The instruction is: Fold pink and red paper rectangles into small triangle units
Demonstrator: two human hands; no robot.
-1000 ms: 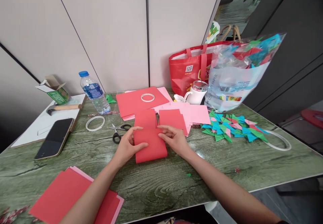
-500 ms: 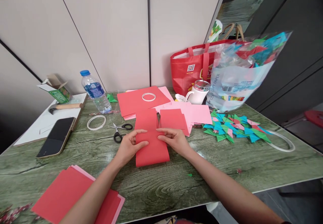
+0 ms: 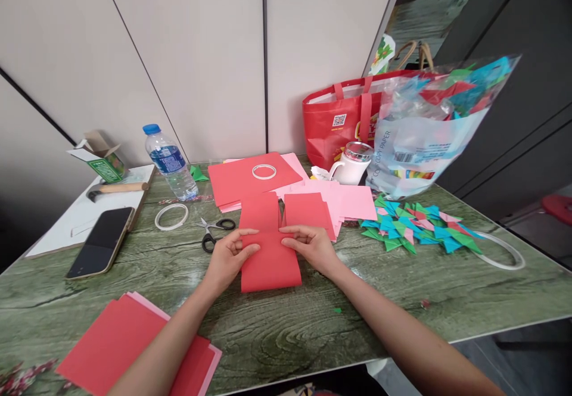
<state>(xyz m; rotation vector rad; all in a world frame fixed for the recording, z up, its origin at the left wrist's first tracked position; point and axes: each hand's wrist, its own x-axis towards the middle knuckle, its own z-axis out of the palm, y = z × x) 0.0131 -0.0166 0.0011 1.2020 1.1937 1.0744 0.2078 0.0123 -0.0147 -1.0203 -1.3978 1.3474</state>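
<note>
A folded red paper sheet [image 3: 270, 265] lies on the green wood-grain table [image 3: 313, 330] in front of me. My left hand [image 3: 230, 256] pinches its left upper edge, thumb on top. My right hand [image 3: 313, 247] pinches its right upper edge, fingers curled over the fold. Just behind the sheet lie two smaller red paper pieces [image 3: 306, 210] and pink sheets [image 3: 353, 201]. Black-handled scissors [image 3: 213, 233] sit just left of my left hand.
Red and pink sheets [image 3: 129, 342] are stacked at the near left. A phone [image 3: 102, 243], tape rings [image 3: 170, 217], a water bottle [image 3: 168, 162], a hammer [image 3: 116, 189] and a small box [image 3: 97, 159] lie left. Right: folded paper triangles [image 3: 415, 224], white mug [image 3: 351, 165], plastic bag [image 3: 424, 134], red tote [image 3: 344, 119].
Both hands have slid slightly along the top edge of the red sheet, drawing closer together; the sheet stays in place on the table.
</note>
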